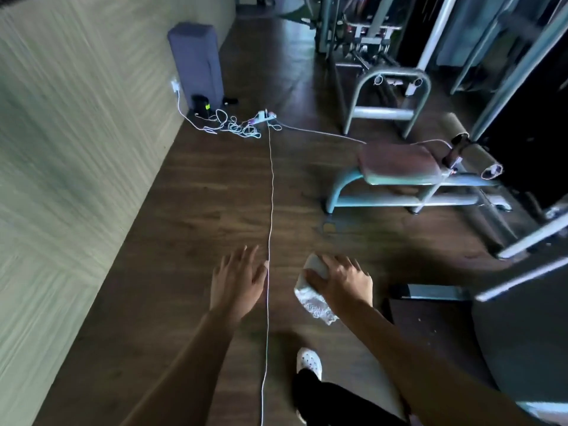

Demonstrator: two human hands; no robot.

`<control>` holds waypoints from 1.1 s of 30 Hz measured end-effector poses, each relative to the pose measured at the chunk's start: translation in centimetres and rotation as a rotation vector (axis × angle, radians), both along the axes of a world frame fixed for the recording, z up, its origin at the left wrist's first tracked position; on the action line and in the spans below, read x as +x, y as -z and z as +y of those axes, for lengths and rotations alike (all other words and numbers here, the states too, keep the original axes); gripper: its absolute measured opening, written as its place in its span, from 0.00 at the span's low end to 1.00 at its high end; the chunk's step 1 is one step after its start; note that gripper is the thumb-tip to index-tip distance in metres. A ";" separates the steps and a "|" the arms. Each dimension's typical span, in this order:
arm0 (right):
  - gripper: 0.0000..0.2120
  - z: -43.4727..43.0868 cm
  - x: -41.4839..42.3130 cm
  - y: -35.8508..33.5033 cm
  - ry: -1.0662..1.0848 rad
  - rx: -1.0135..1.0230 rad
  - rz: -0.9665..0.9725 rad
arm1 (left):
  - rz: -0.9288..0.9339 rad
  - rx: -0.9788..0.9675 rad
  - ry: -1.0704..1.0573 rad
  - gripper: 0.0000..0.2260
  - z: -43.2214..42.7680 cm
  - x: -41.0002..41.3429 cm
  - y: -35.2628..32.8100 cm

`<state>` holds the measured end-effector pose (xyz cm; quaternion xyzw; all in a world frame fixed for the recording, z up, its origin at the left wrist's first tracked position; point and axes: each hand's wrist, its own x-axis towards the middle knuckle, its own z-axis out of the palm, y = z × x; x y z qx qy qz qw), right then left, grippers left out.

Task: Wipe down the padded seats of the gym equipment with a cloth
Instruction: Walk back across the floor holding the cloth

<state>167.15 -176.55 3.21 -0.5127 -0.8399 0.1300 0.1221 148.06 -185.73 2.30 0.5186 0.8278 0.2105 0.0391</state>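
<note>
Nearest the camera, one white perforated shoe (309,361) stands on the dark wood-pattern floor (196,210), with a black trouser leg (335,401) above it.

Both bare forearms extend forward over the floor. The left hand (238,282) is palm down and holds nothing; its fingers (242,256) are straight and spread. The right hand (341,281) grips the cloth (313,301): its fingers are curled over the top of the bundle and the thumb presses against the near side. The cloth is white and crumpled. Its loose end hangs below the right hand, clear of the floor and well apart from any seat.

A thin white cable (270,195) runs along the floor between the two hands, close beside the left hand, and leads away to a power strip (266,116).

To the right, at mid distance, a brown padded seat (398,159) sits on a pale blue metal frame (344,193). A second white lead lies across the seat. Two padded rollers (481,158) are mounted just beyond its right end.

Further on, a tangle of white leads (235,127) lies on the floor beside the power strip. A grey upright box (196,59) stands against the pale wood-grain wall (76,133), and a plug is fitted in the wall socket (174,86) next to it.

At the far right, grey tubular machine frames (387,93) stand in shadow; their detail is blurred.
</note>
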 end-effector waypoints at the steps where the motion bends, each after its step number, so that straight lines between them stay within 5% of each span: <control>1: 0.21 3.2 -1.4 -0.6 -0.011 0.006 -0.008 | 0.005 0.014 -0.016 0.25 2.8 -1.2 -0.4; 12: 0.23 31.4 -18.6 -2.8 -0.127 0.047 0.048 | 0.006 0.012 -0.151 0.22 28.2 -16.9 -2.9; 33: 0.23 87.0 -51.2 -2.7 0.100 0.090 0.083 | -0.012 0.075 0.014 0.18 87.8 -50.7 -3.3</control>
